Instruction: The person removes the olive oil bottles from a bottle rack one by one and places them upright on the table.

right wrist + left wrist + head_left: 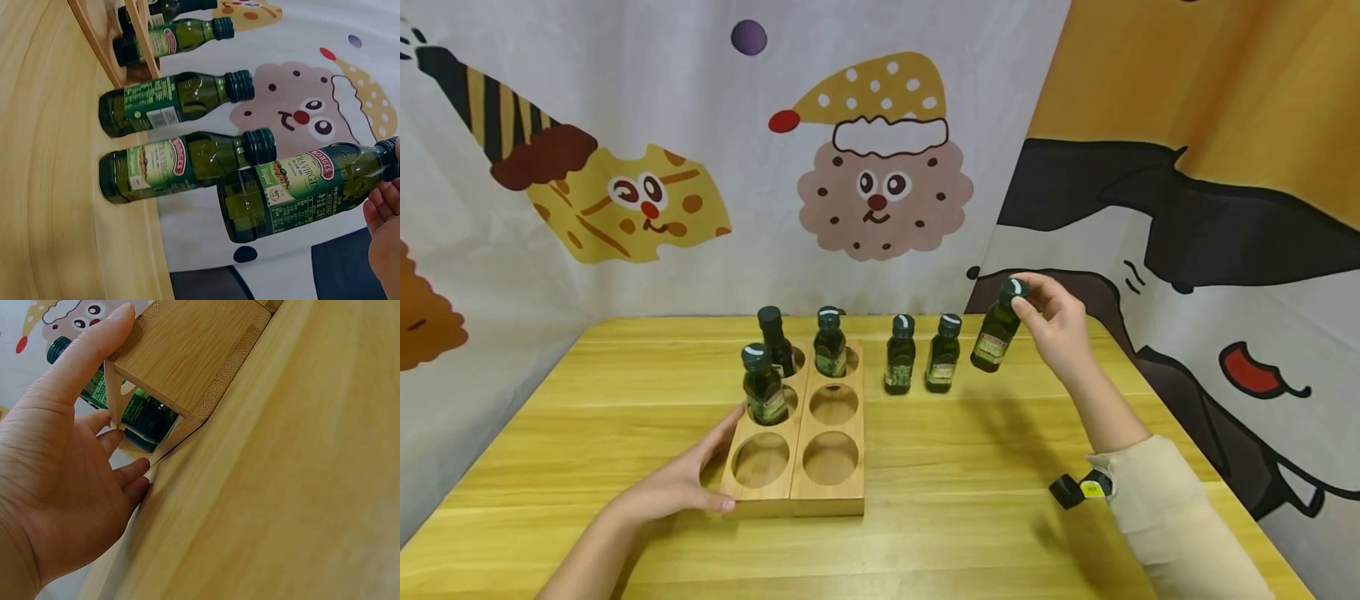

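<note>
My right hand (1060, 325) pinches the cap of a green olive oil bottle (995, 337), which hangs tilted above the table. In the right wrist view, that bottle's label (300, 184) faces the camera. My left hand (677, 483) touches the left side of a wooden rack (827, 507) with round holes, its thumb at the near corner. The left wrist view shows the fingertips (139, 467) against the rack's open side. Three bottles stand in the rack: a near-left one (765, 387), a back-left one (775, 342) and a back-right one (831, 343).
Two more bottles stand on the table right of the rack, one nearer it (900, 354) and another (943, 354) beside that. A small black-and-yellow object (1078, 489) shows by the right cuff. Behind the wooden table (940, 533) hangs a cartoon-print curtain (760, 208).
</note>
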Action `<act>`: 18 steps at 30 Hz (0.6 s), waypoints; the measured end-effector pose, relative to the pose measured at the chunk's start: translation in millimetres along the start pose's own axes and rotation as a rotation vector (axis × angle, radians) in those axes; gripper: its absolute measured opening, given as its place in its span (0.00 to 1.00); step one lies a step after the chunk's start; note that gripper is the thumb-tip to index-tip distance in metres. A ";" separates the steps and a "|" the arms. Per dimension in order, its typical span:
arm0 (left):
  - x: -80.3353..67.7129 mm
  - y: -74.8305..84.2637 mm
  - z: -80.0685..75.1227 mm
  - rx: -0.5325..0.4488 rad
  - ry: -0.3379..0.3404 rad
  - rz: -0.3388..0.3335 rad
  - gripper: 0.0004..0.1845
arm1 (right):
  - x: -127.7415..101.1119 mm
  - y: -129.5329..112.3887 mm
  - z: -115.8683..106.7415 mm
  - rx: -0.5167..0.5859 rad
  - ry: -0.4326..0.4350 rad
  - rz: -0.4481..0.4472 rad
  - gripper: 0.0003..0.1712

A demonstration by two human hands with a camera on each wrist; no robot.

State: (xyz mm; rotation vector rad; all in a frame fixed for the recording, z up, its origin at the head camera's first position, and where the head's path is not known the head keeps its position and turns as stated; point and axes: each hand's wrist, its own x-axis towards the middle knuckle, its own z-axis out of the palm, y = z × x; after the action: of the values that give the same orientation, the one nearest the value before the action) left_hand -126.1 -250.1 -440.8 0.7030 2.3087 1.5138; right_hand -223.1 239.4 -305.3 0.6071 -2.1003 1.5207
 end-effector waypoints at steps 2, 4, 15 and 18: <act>-0.1 0.6 -0.2 0.006 0.003 0.004 0.62 | 1.9 -1.5 0.2 -0.019 0.008 0.015 0.15; -0.1 1.5 -0.3 0.009 0.005 0.009 0.62 | 3.3 -1.4 -0.1 -0.038 0.013 0.023 0.16; 0.1 1.4 -0.6 -0.006 0.004 0.015 0.62 | 7.5 -7.6 1.1 -0.076 0.026 0.045 0.16; 0.1 1.1 -0.5 -0.004 0.006 0.021 0.62 | 8.3 1.7 0.0 -0.058 0.031 0.063 0.16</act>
State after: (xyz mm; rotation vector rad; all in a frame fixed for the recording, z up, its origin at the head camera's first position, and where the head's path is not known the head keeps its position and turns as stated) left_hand -126.2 -250.1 -439.6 0.7243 2.3085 1.5314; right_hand -230.7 239.2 -301.5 0.4981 -2.1510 1.4878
